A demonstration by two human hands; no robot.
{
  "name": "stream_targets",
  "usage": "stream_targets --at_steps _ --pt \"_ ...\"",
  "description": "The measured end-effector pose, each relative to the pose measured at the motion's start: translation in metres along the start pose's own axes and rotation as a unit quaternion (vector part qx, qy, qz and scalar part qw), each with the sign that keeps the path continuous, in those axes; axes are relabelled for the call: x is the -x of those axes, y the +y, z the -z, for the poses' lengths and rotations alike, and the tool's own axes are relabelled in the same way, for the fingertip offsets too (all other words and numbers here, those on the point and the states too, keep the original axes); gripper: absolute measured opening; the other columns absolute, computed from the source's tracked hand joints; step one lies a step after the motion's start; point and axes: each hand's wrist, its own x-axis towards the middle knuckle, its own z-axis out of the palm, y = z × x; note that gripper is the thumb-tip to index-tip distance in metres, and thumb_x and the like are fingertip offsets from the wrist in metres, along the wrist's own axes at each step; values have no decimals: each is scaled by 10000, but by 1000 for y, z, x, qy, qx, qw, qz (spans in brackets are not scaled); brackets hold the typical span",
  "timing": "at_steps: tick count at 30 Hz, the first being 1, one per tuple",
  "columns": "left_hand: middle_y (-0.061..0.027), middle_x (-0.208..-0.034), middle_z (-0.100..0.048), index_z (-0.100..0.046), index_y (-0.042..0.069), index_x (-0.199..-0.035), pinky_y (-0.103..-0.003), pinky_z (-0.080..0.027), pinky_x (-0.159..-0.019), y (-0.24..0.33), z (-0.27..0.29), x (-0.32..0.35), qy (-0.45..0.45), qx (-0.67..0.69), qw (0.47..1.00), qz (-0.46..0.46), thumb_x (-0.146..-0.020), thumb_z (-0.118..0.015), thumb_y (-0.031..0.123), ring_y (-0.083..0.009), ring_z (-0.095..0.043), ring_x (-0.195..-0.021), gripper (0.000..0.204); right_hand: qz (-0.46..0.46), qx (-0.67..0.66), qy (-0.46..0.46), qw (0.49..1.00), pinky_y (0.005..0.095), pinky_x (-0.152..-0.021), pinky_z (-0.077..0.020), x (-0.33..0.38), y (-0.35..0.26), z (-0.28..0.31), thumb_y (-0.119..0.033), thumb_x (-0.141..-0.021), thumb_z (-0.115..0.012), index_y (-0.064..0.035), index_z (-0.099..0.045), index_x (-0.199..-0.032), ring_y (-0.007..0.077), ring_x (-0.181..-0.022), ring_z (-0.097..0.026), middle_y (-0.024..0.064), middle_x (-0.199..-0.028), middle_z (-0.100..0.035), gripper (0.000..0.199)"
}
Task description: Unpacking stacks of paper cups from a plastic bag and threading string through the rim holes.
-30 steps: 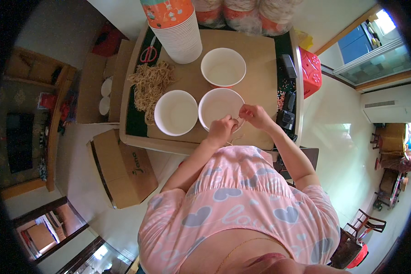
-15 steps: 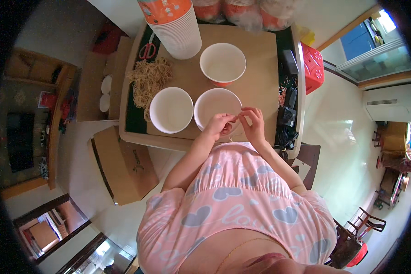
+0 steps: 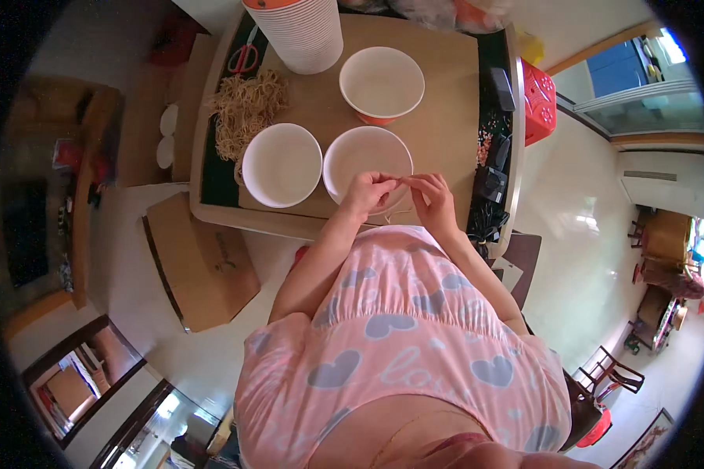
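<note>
My left hand (image 3: 368, 193) and my right hand (image 3: 436, 206) meet over the near rim of a white paper tub (image 3: 353, 148). Both have their fingertips pinched together, almost touching. A thin tan strand of twine (image 3: 400, 212) shows just below them; the part between the fingers is too small to make out clearly. Left of that tub stands a second white tub (image 3: 260, 164), open at the top. Behind them is a third tub (image 3: 382, 78) with some orange on its outside. A loose heap of tan twine (image 3: 246, 109) lies at the table's left.
A tall stack of white tubs (image 3: 303, 39) stands at the back left, beside red-handled scissors (image 3: 243, 59). Black adapters and cables (image 3: 490, 187) line the right edge. A red plastic stool (image 3: 538, 102) is beyond it. Cardboard boxes (image 3: 203, 262) are on the floor at left.
The whole view has shifted, so the table sits higher in the picture. Both hands stay together over the same tub, with the right fingers straighter and closer to the left ones.
</note>
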Motion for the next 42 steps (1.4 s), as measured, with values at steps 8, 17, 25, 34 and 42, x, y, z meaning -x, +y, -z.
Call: stream_targets --at_steps 8,17,25,34,42 --pt "-32 -665 -633 -677 7 -845 -223 -429 -490 -10 1 2 54 -156 980 -113 -768 -653 86 -65 -540 -558 113 -79 -63 -64 993 337 -716 -454 -13 2 -1 -40 -741 -635 -50 -655 -842 268 -787 -566 89 -837 -622 103" --pt "21 -614 -554 -669 7 -888 -191 -348 -448 -5 5 3 19 -68 993 -89 -824 -611 76 -41 -465 -508 110 -50 -15 -81 995 301 -654 -467 -20 3 -6 -17 -744 -649 -29 -642 -835 219 -711 -589 94 -771 -610 92" --pt "21 -621 -559 -665 3 -875 -195 -349 -446 -8 8 -2 23 -64 996 -60 -793 -650 64 -41 -465 -508 103 -66 -23 -86 994 278 -582 -451 -18 5 -9 -31 -763 -641 -29 -635 -853 185 -631 -562 86 -762 -605 90" --pt "18 -622 -561 -659 15 -853 -196 -347 -439 -2 7 6 77 -177 972 -131 -792 -651 83 -37 -460 -503 92 -131 -53 -124 982 276 -506 -436 -18 -8 -10 -42 -756 -626 -49 -608 -934 159 -534 -525 86 -804 -625 178" --pt "14 -649 -577 -640 14 -828 -200 -367 -445 -4 12 8 81 -169 975 -122 -806 -635 95 -41 -476 -511 84 -123 -62 -120 983 306 -522 -457 -15 -2 -17 -68 -762 -627 -51 -615 -890 209 -564 -569 105 -811 -620 129"
